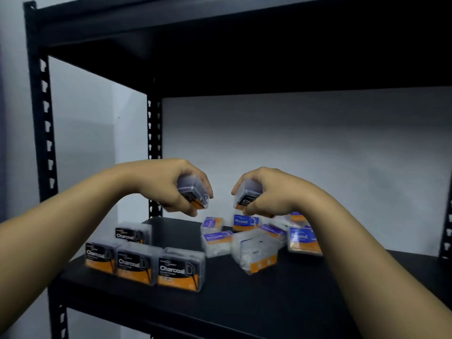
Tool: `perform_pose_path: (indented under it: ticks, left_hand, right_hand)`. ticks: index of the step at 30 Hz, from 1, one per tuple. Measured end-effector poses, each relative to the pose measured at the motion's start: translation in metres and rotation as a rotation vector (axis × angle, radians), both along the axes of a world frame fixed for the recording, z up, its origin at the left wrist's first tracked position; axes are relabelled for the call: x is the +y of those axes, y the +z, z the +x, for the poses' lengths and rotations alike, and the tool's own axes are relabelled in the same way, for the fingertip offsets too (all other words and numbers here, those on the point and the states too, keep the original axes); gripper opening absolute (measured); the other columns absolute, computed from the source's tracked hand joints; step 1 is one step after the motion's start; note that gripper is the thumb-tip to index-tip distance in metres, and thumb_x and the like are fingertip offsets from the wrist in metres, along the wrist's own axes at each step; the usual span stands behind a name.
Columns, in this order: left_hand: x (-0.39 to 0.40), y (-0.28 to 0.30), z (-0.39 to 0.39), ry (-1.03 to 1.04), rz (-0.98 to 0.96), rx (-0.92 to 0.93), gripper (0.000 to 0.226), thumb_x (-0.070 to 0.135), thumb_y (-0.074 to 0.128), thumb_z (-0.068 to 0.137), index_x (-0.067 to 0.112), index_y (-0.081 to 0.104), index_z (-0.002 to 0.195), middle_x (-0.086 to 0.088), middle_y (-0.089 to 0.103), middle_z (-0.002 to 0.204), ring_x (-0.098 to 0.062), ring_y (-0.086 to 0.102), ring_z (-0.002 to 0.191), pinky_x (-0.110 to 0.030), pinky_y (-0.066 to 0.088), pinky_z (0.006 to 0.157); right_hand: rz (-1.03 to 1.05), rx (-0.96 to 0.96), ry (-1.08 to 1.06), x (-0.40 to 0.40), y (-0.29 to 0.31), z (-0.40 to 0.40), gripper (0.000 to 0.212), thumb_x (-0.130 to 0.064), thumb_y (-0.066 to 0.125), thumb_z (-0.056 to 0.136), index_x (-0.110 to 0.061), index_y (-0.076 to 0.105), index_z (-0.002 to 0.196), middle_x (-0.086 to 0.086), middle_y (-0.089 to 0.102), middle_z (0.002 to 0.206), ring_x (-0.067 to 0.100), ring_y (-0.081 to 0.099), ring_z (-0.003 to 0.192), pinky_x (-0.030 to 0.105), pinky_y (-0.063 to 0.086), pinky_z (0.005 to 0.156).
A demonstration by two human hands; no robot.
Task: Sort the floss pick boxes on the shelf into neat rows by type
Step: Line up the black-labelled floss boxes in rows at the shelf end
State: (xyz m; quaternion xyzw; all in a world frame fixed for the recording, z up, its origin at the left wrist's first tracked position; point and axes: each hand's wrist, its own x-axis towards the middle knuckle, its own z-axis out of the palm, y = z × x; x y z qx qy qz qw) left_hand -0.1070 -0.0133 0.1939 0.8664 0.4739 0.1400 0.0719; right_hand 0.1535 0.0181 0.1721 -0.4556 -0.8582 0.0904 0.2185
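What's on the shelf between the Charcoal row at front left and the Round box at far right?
Head view: between the Charcoal row and the Round box lie a Smooth box and a tipped clear box, jumbled on the shelf.

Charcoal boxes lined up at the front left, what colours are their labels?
Black above, orange below, on the Charcoal boxes, in the head view.
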Motion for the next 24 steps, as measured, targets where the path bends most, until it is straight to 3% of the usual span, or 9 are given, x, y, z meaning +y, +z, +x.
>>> perform_pose_path:
  ticks: [2, 7, 12, 17, 24]
  left_hand:
    - [0.006, -0.003, -0.019, 0.010, -0.007, 0.004, 0.032, 0.016, 0.085, 0.078, 0.031, 0.072, 0.104, 0.007, 0.075, 0.092, -0.015, 0.072, 0.074, -0.027, 0.061, 0.061]
    - [0.026, -0.015, -0.068, 0.035, -0.050, 0.004, 0.032, 0.011, 0.076, 0.069, 0.020, 0.064, 0.098, -0.008, 0.071, 0.087, -0.017, 0.065, 0.062, -0.030, 0.055, 0.052]
    - [0.056, -0.034, -0.092, -0.010, -0.006, -0.023, 0.030, 0.025, 0.084, 0.070, 0.022, 0.075, 0.099, -0.001, 0.076, 0.087, -0.022, 0.072, 0.073, -0.040, 0.060, 0.064]
    - [0.081, -0.060, -0.102, -0.026, -0.058, -0.014, 0.024, 0.030, 0.089, 0.074, 0.019, 0.075, 0.090, 0.014, 0.069, 0.063, -0.005, 0.063, 0.054, -0.023, 0.049, 0.055]
    - [0.106, -0.080, -0.109, -0.030, -0.104, 0.019, 0.029, 0.035, 0.091, 0.073, 0.019, 0.076, 0.091, 0.010, 0.073, 0.072, -0.005, 0.065, 0.060, -0.024, 0.050, 0.061]
  right_hand:
    - [-0.007, -0.031, 0.008, 0.003, 0.000, -0.022, 0.041, -0.018, 0.081, 0.080, -0.037, 0.066, 0.114, -0.006, 0.067, 0.102, 0.018, 0.070, 0.085, 0.035, 0.064, 0.065]
    - [-0.049, -0.093, 0.017, 0.010, -0.007, -0.074, 0.039, -0.018, 0.078, 0.081, -0.036, 0.062, 0.112, -0.003, 0.065, 0.103, 0.019, 0.068, 0.085, 0.037, 0.064, 0.067]
    - [-0.115, -0.165, -0.037, 0.027, -0.016, -0.113, 0.029, -0.020, 0.078, 0.078, -0.028, 0.065, 0.103, 0.003, 0.070, 0.101, 0.029, 0.074, 0.087, 0.046, 0.065, 0.070]
    - [-0.198, -0.189, -0.088, 0.045, -0.029, -0.139, 0.026, -0.018, 0.079, 0.077, -0.027, 0.065, 0.096, 0.006, 0.070, 0.100, 0.031, 0.074, 0.083, 0.050, 0.065, 0.068]
    - [-0.233, -0.242, -0.124, 0.060, -0.060, -0.153, 0.026, -0.023, 0.083, 0.075, -0.030, 0.065, 0.094, -0.002, 0.073, 0.098, 0.022, 0.071, 0.089, 0.033, 0.060, 0.070]
